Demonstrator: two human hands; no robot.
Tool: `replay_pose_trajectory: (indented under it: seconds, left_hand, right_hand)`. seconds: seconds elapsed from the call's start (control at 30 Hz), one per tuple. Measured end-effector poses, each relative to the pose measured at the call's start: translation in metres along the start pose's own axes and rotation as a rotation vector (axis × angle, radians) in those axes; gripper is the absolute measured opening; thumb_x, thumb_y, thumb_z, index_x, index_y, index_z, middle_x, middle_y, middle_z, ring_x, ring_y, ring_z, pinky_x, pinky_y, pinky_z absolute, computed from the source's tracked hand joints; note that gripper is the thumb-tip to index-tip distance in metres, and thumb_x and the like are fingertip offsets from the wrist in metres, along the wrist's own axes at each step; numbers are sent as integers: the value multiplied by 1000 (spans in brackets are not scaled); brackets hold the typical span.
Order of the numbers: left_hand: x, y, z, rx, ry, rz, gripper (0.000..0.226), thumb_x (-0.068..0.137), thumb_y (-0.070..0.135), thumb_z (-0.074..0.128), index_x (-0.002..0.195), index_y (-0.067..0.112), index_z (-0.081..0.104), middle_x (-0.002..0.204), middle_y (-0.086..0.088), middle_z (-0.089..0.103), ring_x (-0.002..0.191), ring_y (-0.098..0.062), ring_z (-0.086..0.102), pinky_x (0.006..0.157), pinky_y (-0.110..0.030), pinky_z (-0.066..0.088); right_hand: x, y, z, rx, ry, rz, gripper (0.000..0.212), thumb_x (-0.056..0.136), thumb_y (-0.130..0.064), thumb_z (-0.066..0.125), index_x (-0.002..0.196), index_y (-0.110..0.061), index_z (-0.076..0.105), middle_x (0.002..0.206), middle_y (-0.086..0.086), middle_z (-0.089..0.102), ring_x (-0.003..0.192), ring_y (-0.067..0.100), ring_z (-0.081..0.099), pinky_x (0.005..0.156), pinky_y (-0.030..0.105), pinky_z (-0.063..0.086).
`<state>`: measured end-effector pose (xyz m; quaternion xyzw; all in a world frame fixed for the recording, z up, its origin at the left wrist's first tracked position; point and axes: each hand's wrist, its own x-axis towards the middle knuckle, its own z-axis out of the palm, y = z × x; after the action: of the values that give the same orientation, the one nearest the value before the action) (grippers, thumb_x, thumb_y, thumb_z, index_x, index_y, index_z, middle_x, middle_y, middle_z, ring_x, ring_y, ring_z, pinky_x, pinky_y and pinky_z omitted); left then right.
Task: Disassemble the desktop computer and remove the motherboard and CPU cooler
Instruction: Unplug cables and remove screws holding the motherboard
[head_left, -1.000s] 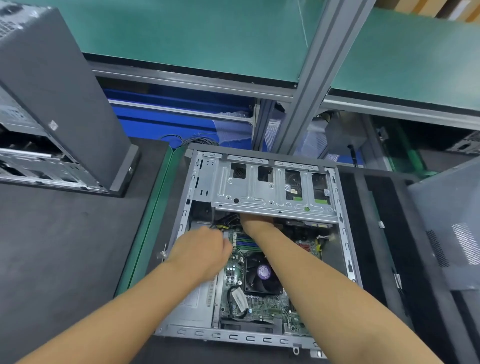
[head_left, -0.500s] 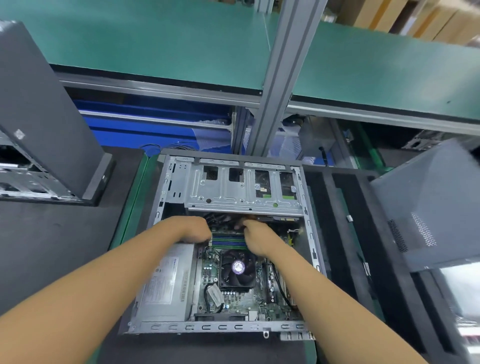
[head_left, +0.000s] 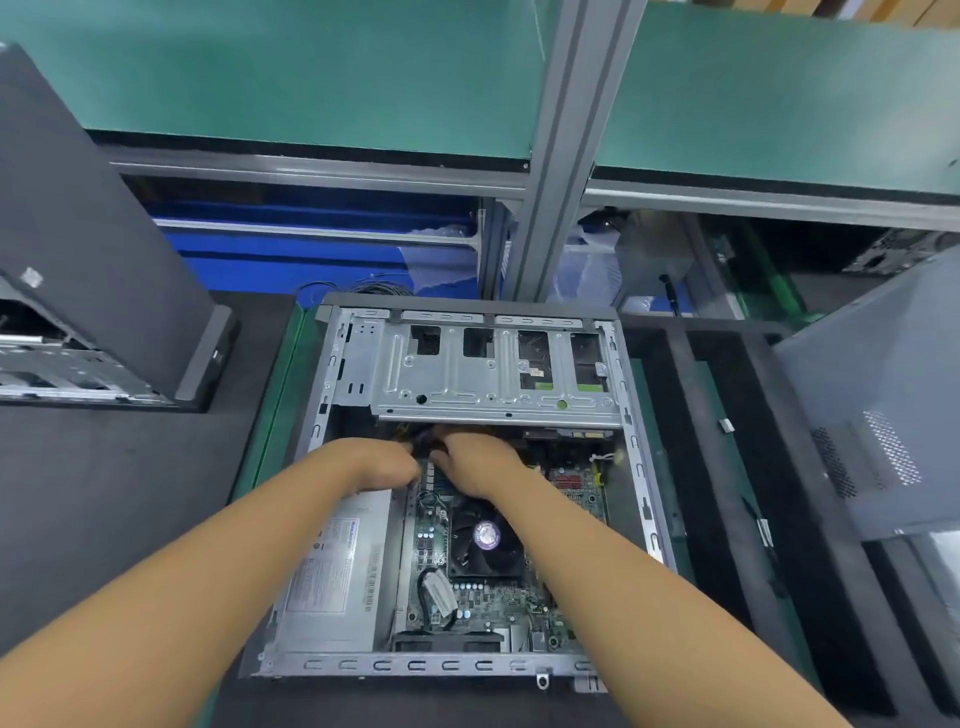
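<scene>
An open desktop case lies flat in front of me. Inside it sits the green motherboard with the black CPU cooler fan at its middle. A silver power supply fills the case's left side, and a metal drive cage spans the far end. My left hand and my right hand meet just below the cage's edge, fingers curled around dark cables there. What the fingertips grip is partly hidden.
Another computer case stands at the left on the dark mat. A grey side panel leans at the right. A grey aluminium post rises behind the case, with green shelves above and blue bins behind.
Both hands have drawn together at the cables under the drive cage. The right hand came out from beneath the cage and the left hand moved up toward it.
</scene>
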<state>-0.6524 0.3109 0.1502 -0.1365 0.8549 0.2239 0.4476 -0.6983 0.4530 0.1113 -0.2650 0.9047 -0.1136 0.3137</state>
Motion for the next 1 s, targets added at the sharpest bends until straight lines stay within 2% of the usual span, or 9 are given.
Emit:
replay_pose_trajectory:
  seconds: [0.17,0.27,0.4,0.57,0.67,0.73,0.8,0.9,1.0]
  left_hand:
    - [7,-5,0,-48,47,-4,52,93,8,44,145,8,44,146,-14,47,127,-27,47,103,-34,38]
    - [11,-8,4,-24,75,-3,36,88,4,40,115,2,63,111,-14,61,91,-24,51,79,-32,41]
    - [13,-8,6,12,81,-24,18,87,2,38,82,8,55,86,-7,53,80,-23,46,69,-32,37]
    - [12,-8,5,-6,139,-34,21,98,13,40,103,10,59,83,-2,49,89,-23,46,78,-32,38]
    - [12,-6,5,12,92,-17,20,93,3,37,96,3,57,90,-7,53,84,-22,48,74,-31,39]
    - [9,-5,4,19,81,0,20,91,3,36,86,9,54,85,-5,53,78,-20,48,71,-30,39]
    - [9,-5,4,34,66,7,20,90,4,35,85,11,53,80,-3,52,72,-17,46,66,-29,38]
    - [10,-6,3,45,66,17,19,86,4,35,91,12,52,87,-5,52,78,-20,45,66,-30,35]
    - [13,-7,4,40,88,49,20,85,5,37,94,15,52,95,-5,51,83,-22,45,71,-31,37]
  right_hand:
    - [17,-12,1,-58,4,69,45,100,-46,47,137,-22,44,141,12,50,122,35,53,84,40,42]
    - [26,-20,-2,-41,-29,155,44,100,-41,48,139,-21,47,145,10,47,125,35,50,85,39,41]
    - [34,-29,-2,-106,-149,228,31,100,-30,44,127,-21,55,136,8,54,105,28,53,79,38,42]
    - [36,-32,-1,-151,-257,227,22,101,-23,38,112,-21,57,131,8,56,94,24,47,78,37,38]
    - [35,-30,-1,-78,-214,235,22,102,-19,34,98,-15,55,124,10,57,102,27,54,82,36,40]
    - [33,-28,-7,32,-115,212,33,104,-20,29,116,-12,59,133,14,54,122,30,51,98,39,40]
    - [25,-24,-14,64,-93,217,37,105,-17,27,129,-9,54,141,13,52,127,30,49,105,40,37]
    - [5,-11,-13,115,-48,245,35,103,-8,31,121,3,59,129,21,59,114,35,57,85,38,44]
    - [-20,6,-7,149,36,174,38,107,-25,32,122,-2,58,120,22,63,109,37,59,84,36,45]
